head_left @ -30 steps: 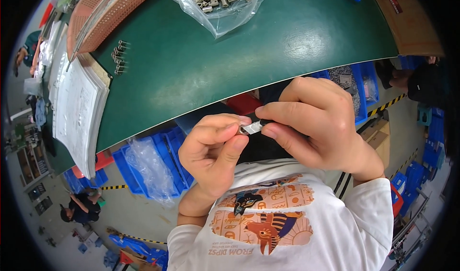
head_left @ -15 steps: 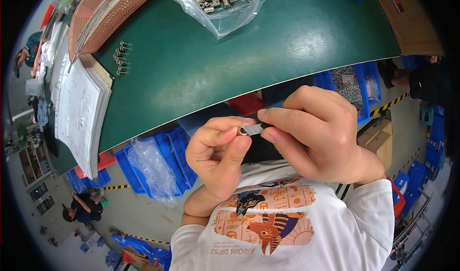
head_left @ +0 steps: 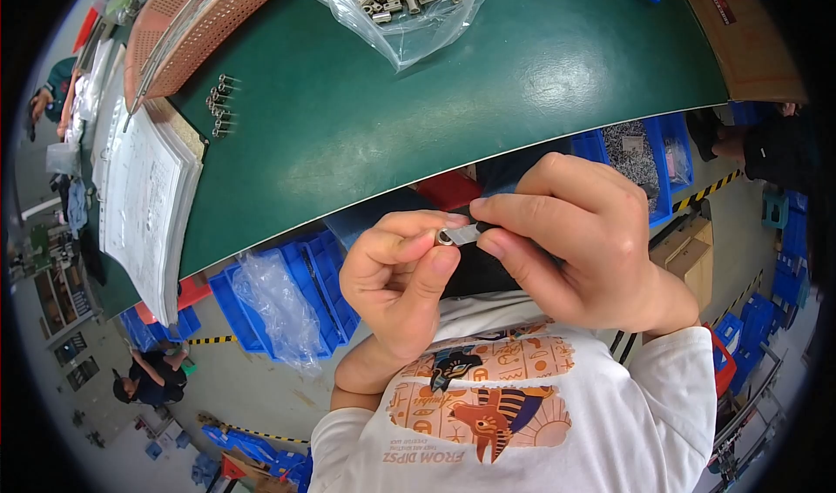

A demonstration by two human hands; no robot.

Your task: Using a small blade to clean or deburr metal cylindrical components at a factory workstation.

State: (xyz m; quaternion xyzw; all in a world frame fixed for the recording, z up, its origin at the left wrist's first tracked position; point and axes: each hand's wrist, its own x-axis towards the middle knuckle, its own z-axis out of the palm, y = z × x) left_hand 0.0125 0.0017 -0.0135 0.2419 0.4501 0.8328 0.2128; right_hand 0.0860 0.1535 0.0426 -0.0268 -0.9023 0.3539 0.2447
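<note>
My left hand (head_left: 392, 280) pinches a small, shiny metal sleeve (head_left: 443, 238) between thumb and fingers, with its open end showing. From the right, my right hand (head_left: 588, 240) grips a small knife (head_left: 463, 232) by its dark end. Its flat, pale blade reaches the rim of the sleeve; how deep the tip goes inside cannot be made out. Both hands are in front of my body, just off the table's near edge. Farther off on the green table (head_left: 348, 127), a clear plastic bag (head_left: 405, 47) holds several similar metal sleeves (head_left: 409, 1).
Several small pin-like metal parts (head_left: 221, 105) lie in a row at the table's left. Beside them are a pink perforated basket (head_left: 196, 36) and a stack of papers (head_left: 148, 197). Blue bins (head_left: 300, 293) sit below the edge; a cardboard box (head_left: 758, 49) stands far right.
Both hands have shifted very slightly to the right, with the sleeve and knife still held together. Nothing else has visibly changed.
</note>
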